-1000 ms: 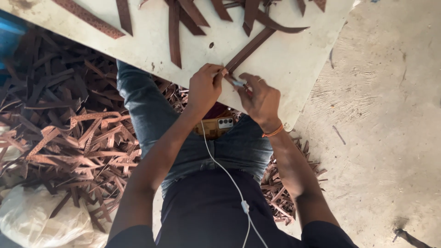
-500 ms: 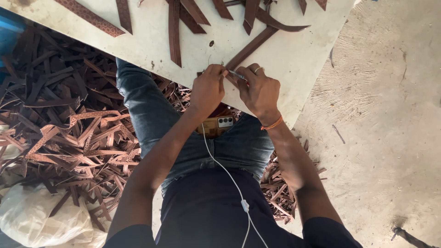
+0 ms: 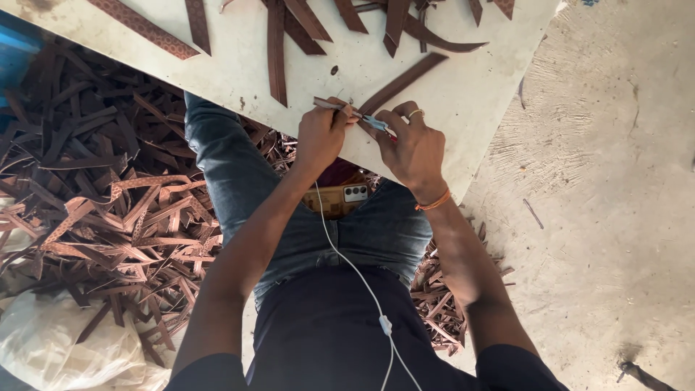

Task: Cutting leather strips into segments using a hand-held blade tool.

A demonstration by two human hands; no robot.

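At upper centre of the frame, our left hand (image 3: 320,136) is closed, pinching the brown strip (image 3: 400,84) on the white board (image 3: 239,69). Our right hand (image 3: 414,148) is curled tight around a small blade tool (image 3: 374,122) against it.

Sunlit concrete floor (image 3: 615,203); pale board (image 3: 239,65); white sack (image 3: 65,347).

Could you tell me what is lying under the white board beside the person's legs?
A heap of brown leather strips spreads under the white board on the floor. How far it reaches beneath is hidden by the board.
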